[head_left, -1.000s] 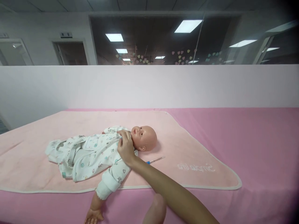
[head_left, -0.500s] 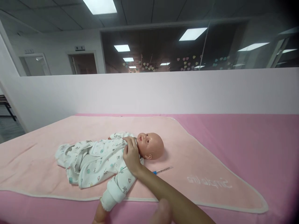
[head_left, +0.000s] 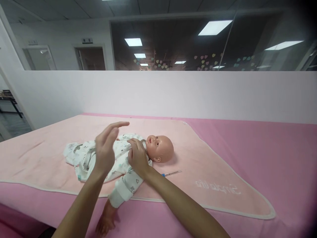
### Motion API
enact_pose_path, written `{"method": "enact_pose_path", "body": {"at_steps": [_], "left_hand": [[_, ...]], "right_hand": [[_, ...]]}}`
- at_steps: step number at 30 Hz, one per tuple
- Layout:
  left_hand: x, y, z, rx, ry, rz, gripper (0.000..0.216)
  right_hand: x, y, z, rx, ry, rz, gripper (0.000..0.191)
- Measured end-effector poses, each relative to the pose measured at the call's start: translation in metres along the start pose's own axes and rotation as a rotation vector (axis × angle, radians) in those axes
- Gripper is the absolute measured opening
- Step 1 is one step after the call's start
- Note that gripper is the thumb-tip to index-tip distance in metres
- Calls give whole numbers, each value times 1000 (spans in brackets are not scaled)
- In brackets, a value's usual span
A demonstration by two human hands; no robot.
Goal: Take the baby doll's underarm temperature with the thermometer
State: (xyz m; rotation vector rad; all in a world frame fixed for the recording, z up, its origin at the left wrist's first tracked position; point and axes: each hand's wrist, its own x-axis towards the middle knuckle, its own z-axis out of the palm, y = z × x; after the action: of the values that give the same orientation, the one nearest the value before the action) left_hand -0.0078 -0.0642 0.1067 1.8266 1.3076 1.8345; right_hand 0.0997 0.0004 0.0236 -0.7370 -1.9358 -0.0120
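A bald baby doll (head_left: 162,148) lies on its back, head to the right, in a white printed outfit (head_left: 121,165). My right hand (head_left: 138,157) rests at the doll's upper chest near the collar, its fingers curled in on the cloth; the fingertips are partly hidden. Over the doll's lower body, my left hand (head_left: 106,145) is raised with fingers stretched and thumb apart, holding nothing. One sleeved doll arm (head_left: 121,193) reaches toward me, its hand over the blanket's near edge. Beside my right forearm lies a slim clear tube with a blue end (head_left: 172,173).
Under the doll is a peach blanket (head_left: 223,201) with pale edging and white lettering, spread over a pink surface (head_left: 279,158). A white low wall (head_left: 173,94) stands behind, with a window above it. A dark table (head_left: 10,100) is off at far left.
My left hand has come up from the bottom edge and now hovers over the doll's lower body. My right hand stays at the chest. The view has tilted down slightly.
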Motion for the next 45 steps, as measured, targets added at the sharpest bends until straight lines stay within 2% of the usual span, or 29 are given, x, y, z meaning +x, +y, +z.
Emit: {"method": "enact_pose_path", "body": {"at_steps": [2, 5, 7, 9, 13, 20, 27, 31, 37, 41, 45], "left_hand": [[12, -28, 8, 67, -62, -30, 34], [19, -84, 11, 132, -253, -182, 40], [16, -113, 9, 35, -273, -257, 43], [12, -127, 4, -71, -322, -319, 43], [7, -119, -6, -207, -407, -375, 37], [6, -108, -7, -278, -432, -395, 39], [13, -102, -18, -287, -654, -456, 45], [17, -101, -21, -315, -706, -484, 41], [14, -110, -16, -221, -629, -443, 40], [9, -115, -11, -115, -528, -347, 35], [6, -113, -9, -142, -499, -312, 34]], "right_hand": [[5, 0, 2, -49, -89, -55, 36], [14, 2, 8, -120, -180, -16, 21], [19, 4, 11, -117, -184, 35, 16], [20, 6, 12, -86, -156, 71, 15], [16, 6, 9, -42, -98, 102, 13], [11, 6, 11, -80, -114, 71, 5], [10, 7, 15, -126, -112, 59, 5], [8, 7, 17, -140, -84, 68, 8], [7, 10, 22, -156, -88, 74, 8], [7, 12, 25, -146, -85, 81, 10], [7, 12, 26, -163, -87, 78, 13]]}}
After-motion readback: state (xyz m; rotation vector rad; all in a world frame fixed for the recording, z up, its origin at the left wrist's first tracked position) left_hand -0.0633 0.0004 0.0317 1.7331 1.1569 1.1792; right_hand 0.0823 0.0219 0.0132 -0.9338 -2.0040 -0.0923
